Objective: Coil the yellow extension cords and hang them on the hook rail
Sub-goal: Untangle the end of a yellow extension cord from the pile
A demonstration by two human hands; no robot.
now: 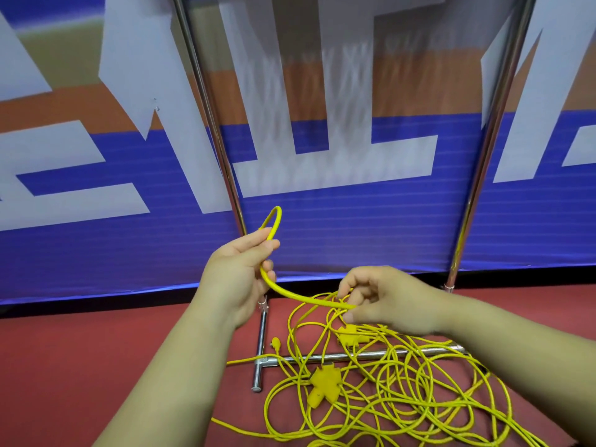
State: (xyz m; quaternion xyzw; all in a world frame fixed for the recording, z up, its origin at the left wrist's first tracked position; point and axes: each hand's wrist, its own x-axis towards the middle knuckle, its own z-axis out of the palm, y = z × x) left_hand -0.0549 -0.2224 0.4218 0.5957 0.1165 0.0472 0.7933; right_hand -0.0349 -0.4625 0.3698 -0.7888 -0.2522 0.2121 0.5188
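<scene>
The left hand [238,272] is pinching the yellow cord [290,293] just under a small loop [274,219] rising above its grip, and the right hand [383,301] is pinching the same cord lower, off to the right. Between the grips the cord is sagging, running high-left to low-right; the tangled pile [403,391] is lying on the floor [80,350] beneath the right grip, nearer that hand.

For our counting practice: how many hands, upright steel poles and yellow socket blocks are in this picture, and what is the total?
Hands: 2, left hand and right hand, both holding one cord.
Upright poles: 2, left pole and right pole.
Socket blocks: 2, near block and far block.
Total: 6.
</scene>
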